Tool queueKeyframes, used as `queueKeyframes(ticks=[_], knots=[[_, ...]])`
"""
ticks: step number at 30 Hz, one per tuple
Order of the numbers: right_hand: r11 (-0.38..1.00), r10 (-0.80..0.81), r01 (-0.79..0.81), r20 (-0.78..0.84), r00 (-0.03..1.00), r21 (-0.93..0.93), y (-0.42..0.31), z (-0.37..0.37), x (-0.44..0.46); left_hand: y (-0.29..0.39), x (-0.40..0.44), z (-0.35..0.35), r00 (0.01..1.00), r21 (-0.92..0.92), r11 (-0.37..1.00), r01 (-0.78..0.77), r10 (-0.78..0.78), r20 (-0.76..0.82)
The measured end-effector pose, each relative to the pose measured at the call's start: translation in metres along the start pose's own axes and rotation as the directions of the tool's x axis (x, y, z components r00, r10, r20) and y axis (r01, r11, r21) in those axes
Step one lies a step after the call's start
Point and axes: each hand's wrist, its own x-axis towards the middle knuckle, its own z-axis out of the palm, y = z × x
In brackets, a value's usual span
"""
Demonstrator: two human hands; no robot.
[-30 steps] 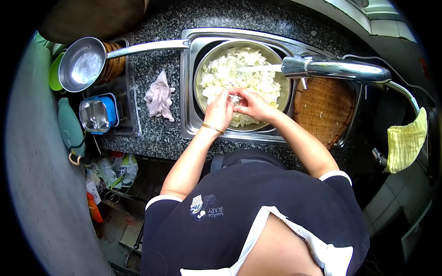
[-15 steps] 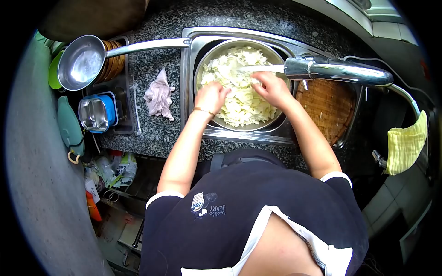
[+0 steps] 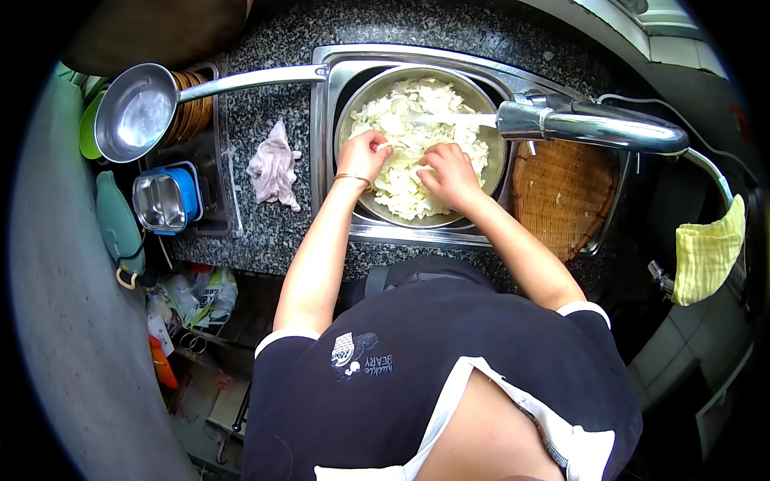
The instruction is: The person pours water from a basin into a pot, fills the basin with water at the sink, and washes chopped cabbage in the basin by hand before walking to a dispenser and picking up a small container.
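A wide metal basin (image 3: 495,160) full of chopped pale-green cabbage (image 3: 413,192) sits in the sink. Water runs into it from the chrome faucet (image 3: 521,122). At the basin's left side, my left hand (image 3: 363,156) is closed, thumb and fingers pinched on what looks like a pale piece of cabbage. My right hand (image 3: 453,174) rests over the cabbage at the middle right, fingers bent and apart, the tips touching the leaves. Nothing is plainly gripped in it.
A woven bamboo tray (image 3: 561,192) lies right of the basin. Left of the sink are a crumpled cloth (image 3: 274,167), a long-handled metal pan (image 3: 136,112) and a blue-rimmed steel container (image 3: 166,199). A yellow cloth (image 3: 706,252) hangs at the right.
My right hand has moved left and down over the cabbage, closer to my left hand. The left hand has shifted slightly, its fingers now pinched. The view has moved a little.
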Motion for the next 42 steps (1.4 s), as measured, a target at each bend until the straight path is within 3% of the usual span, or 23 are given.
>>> queueKeyframes(ticks=[1,2,3,5,7,9,11,16,20,26,28,32,35,37,38,40,41,42], knots=[[1.0,0.0,0.0,0.001,1.0,0.001,-0.002,0.001,0.002,0.003,-0.006,-0.003,0.998,-0.223,0.973,0.062,-0.059,0.016],[0.931,0.187,-0.212,0.111,0.976,0.298,-0.004,0.002,0.005,0.007,-0.011,-0.005,0.997,-0.307,0.949,0.073,-0.078,-0.002],[0.734,0.322,-0.417,0.267,0.908,0.536,-0.004,0.003,0.007,0.013,-0.017,-0.007,0.997,-0.307,0.949,0.071,-0.075,0.0],[0.688,0.305,-0.379,0.227,0.925,0.619,-0.006,0.004,0.011,0.026,-0.029,-0.01,0.985,-0.284,0.959,-0.001,-0.048,-0.165],[0.18,0.358,-0.563,0.479,0.801,0.806,-0.025,-0.02,0.021,0.043,-0.039,-0.016,0.968,-0.244,0.967,-0.071,0.008,-0.251],[0.099,0.348,-0.54,0.48,0.806,0.836,-0.031,-0.026,0.023,0.047,-0.043,-0.018,0.85,-0.007,0.941,-0.339,0.303,-0.432],[0.022,0.329,-0.511,0.476,0.815,0.859,-0.033,-0.028,0.025,0.055,-0.045,-0.022,0.826,0.007,0.928,-0.372,0.335,-0.454],[0.079,0.353,-0.446,0.393,0.849,0.892,-0.043,-0.029,0.025,0.074,-0.048,-0.031,0.737,0.181,0.851,-0.492,0.519,-0.434],[0.101,0.328,-0.413,0.362,0.873,0.905,-0.04,-0.032,0.025,0.071,-0.049,-0.028,0.792,0.043,0.887,-0.46,0.432,-0.432],[0.123,0.286,-0.44,0.393,0.874,0.889,-0.042,-0.04,0.03,0.076,-0.05,-0.03,0.733,0.131,0.838,-0.53,0.53,-0.428],[0.208,0.261,-0.43,0.374,0.89,0.878,-0.038,-0.038,0.031,0.076,-0.051,-0.031,0.742,0.116,0.846,-0.521,0.516,-0.429],[0.172,0.235,-0.423,0.38,0.895,0.89,-0.037,-0.038,0.031,0.076,-0.053,-0.032,0.738,0.126,0.841,-0.525,0.524,-0.425],[0.215,0.245,-0.456,0.404,0.881,0.864,-0.038,-0.039,0.032,0.079,-0.055,-0.034,0.718,0.148,0.829,-0.539,0.544,-0.434],[0.347,0.238,-0.422,0.356,0.903,0.838,-0.036,-0.035,0.031,0.076,-0.056,-0.033,0.724,0.14,0.834,-0.534,0.536,-0.435],[0.347,0.239,-0.421,0.355,0.904,0.838,-0.036,-0.036,0.03,0.075,-0.055,-0.033,0.73,0.132,0.839,-0.528,0.527,-0.436],[0.155,0.234,-0.423,0.383,0.894,0.893,-0.04,-0.043,0.03,0.079,-0.058,-0.035,0.726,0.146,0.833,-0.534,0.54,-0.426],[0.155,0.232,-0.425,0.385,0.893,0.892,-0.041,-0.042,0.03,0.08,-0.059,-0.036,0.724,0.158,0.827,-0.54,0.552,-0.414],[0.247,0.24,-0.426,0.371,0.897,0.87,-0.041,-0.041,0.03,0.08,-0.06,-0.035,0.725,0.158,0.827,-0.539,0.551,-0.414]])
